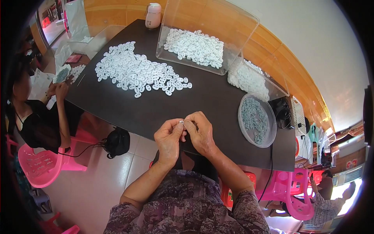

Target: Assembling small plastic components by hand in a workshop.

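My left hand (168,140) and my right hand (200,132) meet above the near edge of the dark table, fingertips pinched together. Between them a small white plastic piece (181,122) shows; the fingers cover most of it. Whether a second small part is held there, I cannot tell. Ahead and to the left spreads a loose pile of white oval pieces with two holes each (136,70). To the right stands a round clear tub (274,128) holding many small grey-green parts (254,119).
A large clear bin (206,15) lies tipped at the back with white ovals inside; another clear container (278,90) sits beside it. A pink flask (153,16) stands behind. At left another person (46,113) works near a pink chair (39,165). Pink stools (300,191) stand at right.
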{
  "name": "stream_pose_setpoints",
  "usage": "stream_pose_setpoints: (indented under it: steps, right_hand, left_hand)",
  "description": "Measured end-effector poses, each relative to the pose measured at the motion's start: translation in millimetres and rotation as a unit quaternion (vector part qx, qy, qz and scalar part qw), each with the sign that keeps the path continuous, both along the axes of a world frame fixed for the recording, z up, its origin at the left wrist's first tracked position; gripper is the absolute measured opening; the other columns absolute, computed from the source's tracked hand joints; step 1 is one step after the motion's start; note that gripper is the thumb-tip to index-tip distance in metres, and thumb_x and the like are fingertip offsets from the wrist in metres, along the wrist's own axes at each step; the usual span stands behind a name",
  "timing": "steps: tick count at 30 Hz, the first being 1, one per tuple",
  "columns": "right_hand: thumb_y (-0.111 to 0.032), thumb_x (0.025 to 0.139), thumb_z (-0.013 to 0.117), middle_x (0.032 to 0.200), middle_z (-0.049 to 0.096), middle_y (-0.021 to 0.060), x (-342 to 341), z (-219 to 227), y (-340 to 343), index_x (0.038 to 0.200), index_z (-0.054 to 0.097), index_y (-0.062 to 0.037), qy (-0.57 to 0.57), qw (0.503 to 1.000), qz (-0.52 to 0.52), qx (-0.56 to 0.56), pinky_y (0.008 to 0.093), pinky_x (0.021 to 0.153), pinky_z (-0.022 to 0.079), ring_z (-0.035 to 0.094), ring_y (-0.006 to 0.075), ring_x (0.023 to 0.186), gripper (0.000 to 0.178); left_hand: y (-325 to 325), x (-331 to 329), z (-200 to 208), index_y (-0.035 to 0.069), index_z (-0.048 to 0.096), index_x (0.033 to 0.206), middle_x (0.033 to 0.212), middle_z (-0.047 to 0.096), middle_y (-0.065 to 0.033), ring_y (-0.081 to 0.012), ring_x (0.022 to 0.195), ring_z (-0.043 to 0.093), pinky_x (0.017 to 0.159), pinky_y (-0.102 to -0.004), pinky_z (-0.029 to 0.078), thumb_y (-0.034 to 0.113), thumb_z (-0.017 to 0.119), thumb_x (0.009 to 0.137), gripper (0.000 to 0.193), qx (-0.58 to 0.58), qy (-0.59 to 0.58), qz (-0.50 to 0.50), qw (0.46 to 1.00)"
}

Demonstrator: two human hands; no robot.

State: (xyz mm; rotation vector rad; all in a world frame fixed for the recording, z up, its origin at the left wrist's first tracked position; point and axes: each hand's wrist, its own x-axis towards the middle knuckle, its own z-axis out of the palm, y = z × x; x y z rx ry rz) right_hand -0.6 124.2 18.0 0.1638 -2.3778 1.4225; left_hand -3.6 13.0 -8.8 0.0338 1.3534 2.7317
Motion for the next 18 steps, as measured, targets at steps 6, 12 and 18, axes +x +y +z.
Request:
stream_pose_setpoints:
  steps: [6, 12, 18]
  right_hand:
    - [-0.005, 0.085, 0.054, 0.074, 0.051, 0.0097, -4, -6, -5, 0.078, 0.054, -0.0008, 0.095, 0.991, -0.003, 0.095, 0.0327, 0.061, 0.041, 0.048, 0.0235, 0.066, 0.009]
    - [-0.003, 0.084, 0.055, 0.071, 0.054, 0.0096, -7, 4, -10, 0.076, 0.057, -0.0014, 0.150, 0.980, 0.008, 0.130, 0.0353, 0.062, 0.041, 0.050, 0.0260, 0.067, 0.008]
    - [-0.002, 0.078, 0.062, 0.074, 0.058, 0.0093, -45, 5, 1, 0.084, 0.062, -0.0021, 0.163, 0.978, -0.022, 0.126, 0.0365, 0.065, 0.042, 0.052, 0.0265, 0.069, 0.006]
  left_hand:
    - [2, 2, -2, -0.005, 0.060, 0.095, 0.077, 0.059, -0.0040, -0.0084, 0.062, 0.051, 0.054, -0.0208, 0.043, 0.001, 0.055, 0.091, 0.009, 0.007, 0.014, 0.020, 1.000]
    - [-3, -1, 1, -0.005, 0.060, 0.095, 0.078, 0.059, -0.0054, -0.0096, 0.063, 0.052, 0.055, -0.0224, 0.044, 0.002, 0.055, 0.092, 0.010, 0.010, 0.013, 0.023, 1.000]
    - [-18, -13, 4, -0.004, 0.058, 0.099, 0.083, 0.062, -0.0086, -0.0115, 0.067, 0.056, 0.057, -0.0232, 0.047, 0.005, 0.057, 0.091, 0.012, 0.025, -0.007, 0.052, 0.998]
